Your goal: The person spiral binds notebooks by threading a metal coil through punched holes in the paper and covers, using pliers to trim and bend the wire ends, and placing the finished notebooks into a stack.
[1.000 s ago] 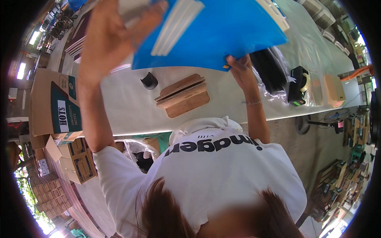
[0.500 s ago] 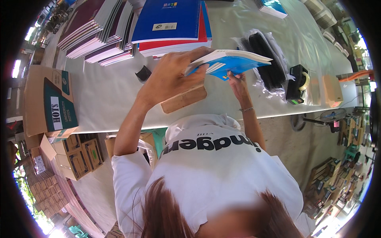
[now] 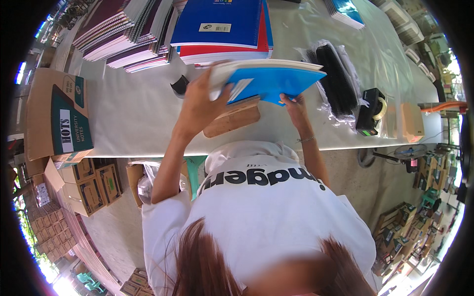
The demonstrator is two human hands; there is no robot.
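Note:
I hold a blue-covered notebook point(image 3: 276, 83) tilted above the table, its white page edges along the far side. My left hand point(image 3: 200, 106) grips its left end, thumb on the near side and fingers partly hidden behind the pages. At the lower right edge, my right hand point(image 3: 296, 109) pinches the notebook, with the thumb on the cover. Below the notebook, a wooden block point(image 3: 232, 122) lies on the table, partly covered by it. Just beyond my left hand sits a small black curved piece point(image 3: 179, 86).
Dark spiral notebooks point(image 3: 116, 37) are stacked at the far left, beside a pile topped by a dark blue notebook point(image 3: 217, 19). To the right are a plastic-wrapped black bundle point(image 3: 335, 81) and a black tape dispenser point(image 3: 370, 112). A cardboard box point(image 3: 44, 108) stands at the left edge.
The notebook has turned so more of its blue cover shows, and it appears slightly lower and further left. Both hands keep hold of it.

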